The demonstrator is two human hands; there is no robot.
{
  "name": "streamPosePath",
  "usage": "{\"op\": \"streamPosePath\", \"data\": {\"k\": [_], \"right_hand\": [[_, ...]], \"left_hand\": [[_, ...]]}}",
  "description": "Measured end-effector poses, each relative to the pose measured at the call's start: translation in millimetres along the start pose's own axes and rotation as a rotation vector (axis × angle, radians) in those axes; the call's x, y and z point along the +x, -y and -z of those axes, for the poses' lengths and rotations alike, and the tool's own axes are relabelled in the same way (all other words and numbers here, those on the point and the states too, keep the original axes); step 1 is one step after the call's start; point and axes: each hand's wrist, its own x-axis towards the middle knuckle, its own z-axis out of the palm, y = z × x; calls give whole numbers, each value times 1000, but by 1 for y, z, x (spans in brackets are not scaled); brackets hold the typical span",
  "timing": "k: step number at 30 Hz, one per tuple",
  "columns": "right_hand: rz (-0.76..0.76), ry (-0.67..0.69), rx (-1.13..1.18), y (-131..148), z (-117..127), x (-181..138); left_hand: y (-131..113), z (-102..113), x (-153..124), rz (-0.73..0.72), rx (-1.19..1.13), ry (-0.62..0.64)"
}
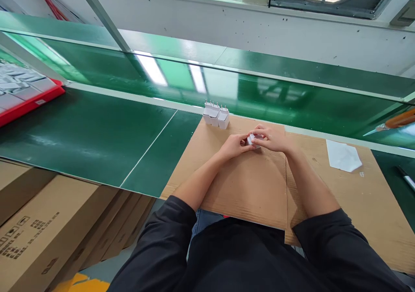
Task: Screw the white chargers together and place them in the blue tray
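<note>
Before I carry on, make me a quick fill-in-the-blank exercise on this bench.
The left hand and right hand both touch one small piece coloured ____.
The plugs stand with their pins pointing ____.
The tray at far left has a ____ rim.
The paper lies to the wearer's ____.
Missing words: white; up; red; right.

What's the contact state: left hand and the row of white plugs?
Apart. The head view shows a strip of cardboard between the left hand and the white plugs.
</note>
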Motion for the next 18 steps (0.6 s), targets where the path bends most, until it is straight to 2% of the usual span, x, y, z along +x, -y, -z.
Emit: {"op": "streamPosePath", "data": {"k": [7,11,18], "right_hand": [[-30,-2,166,-11,-2,3],[-40,-43,150,-14,-4,5],[-45,-161,202,-36,-31,13]], "left_hand": [[2,0,0,-11,19,1],[6,-1,1,-13,98,-103],[9,-1,3,-25,89,-182]]}}
